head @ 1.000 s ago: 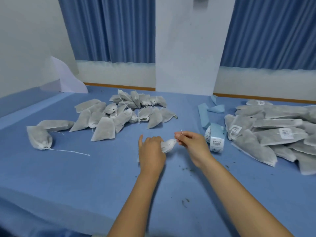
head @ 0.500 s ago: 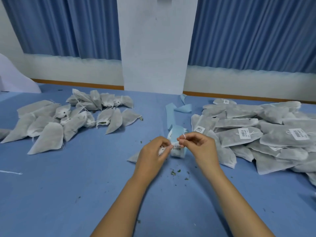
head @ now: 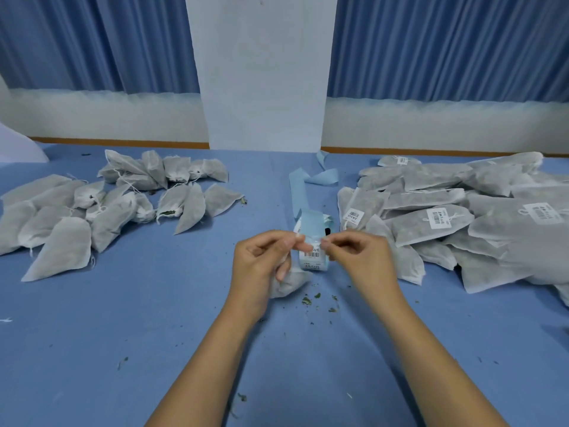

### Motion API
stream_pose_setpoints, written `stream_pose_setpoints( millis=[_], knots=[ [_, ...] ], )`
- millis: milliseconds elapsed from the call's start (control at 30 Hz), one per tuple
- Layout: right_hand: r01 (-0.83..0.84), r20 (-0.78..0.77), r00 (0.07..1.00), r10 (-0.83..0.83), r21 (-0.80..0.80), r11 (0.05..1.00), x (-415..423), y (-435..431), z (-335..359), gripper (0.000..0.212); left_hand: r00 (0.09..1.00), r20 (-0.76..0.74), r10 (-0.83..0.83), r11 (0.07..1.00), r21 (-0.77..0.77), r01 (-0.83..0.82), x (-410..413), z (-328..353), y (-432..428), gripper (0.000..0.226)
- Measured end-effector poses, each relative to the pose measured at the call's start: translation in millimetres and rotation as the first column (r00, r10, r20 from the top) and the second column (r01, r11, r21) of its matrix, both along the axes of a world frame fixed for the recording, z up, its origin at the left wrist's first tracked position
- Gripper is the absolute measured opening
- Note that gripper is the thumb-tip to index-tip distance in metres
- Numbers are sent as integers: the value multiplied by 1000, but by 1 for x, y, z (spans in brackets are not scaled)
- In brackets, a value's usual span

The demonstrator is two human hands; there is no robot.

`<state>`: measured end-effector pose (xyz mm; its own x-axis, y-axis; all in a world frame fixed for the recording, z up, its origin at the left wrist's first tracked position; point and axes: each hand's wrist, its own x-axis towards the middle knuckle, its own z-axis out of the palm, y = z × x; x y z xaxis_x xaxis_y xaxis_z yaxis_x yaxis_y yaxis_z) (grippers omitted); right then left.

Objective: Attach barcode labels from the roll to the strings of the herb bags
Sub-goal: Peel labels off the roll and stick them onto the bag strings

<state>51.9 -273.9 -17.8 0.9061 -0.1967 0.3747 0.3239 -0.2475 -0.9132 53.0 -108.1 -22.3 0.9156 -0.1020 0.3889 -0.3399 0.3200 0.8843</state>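
Observation:
My left hand (head: 261, 260) grips a white herb bag (head: 289, 283) under its lower fingers and pinches the bag's string between thumb and forefinger. My right hand (head: 357, 257) pinches the same string's other end, right in front of the barcode label roll (head: 312, 235). The roll stands on the blue table (head: 123, 318), its top label with a barcode showing between my fingertips. A pale blue backing strip (head: 297, 192) trails away from the roll toward the wall.
Unlabelled herb bags (head: 92, 208) lie in a heap at the left. Bags with barcode labels (head: 437, 217) are piled at the right. Loose herb crumbs (head: 317, 300) are scattered just below my hands. A white pillar (head: 261, 72) and blue curtains stand behind the table.
My view has swung right, so the label roll now sits in the centre. Both hands carried the bag over to the roll and now hold the string in front of it.

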Motion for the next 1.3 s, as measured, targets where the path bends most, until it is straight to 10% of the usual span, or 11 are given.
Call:
stream_pose_setpoints(
  millis=[233, 533, 800, 1300],
  knots=[
    [-110, 134, 982, 135, -181, 977, -7, 16, -7, 16, 949, -21, 314, 945, 99, -311, 3, -7, 9, 14],
    [-241, 277, 939, 204, 104, 965, -17, 8, 3, 12, 927, 297, 228, 742, 564, -362, 4, -16, 0, 6],
    [-74, 137, 990, 37, 275, 959, -7, 0, 3, 15, 984, 169, 59, 878, 459, -132, -3, -13, -6, 9],
    [-257, -57, 966, 251, -244, 935, -11, 16, -10, 16, 930, -5, 367, 910, 211, -358, -9, 0, 1, 18]
  ],
)
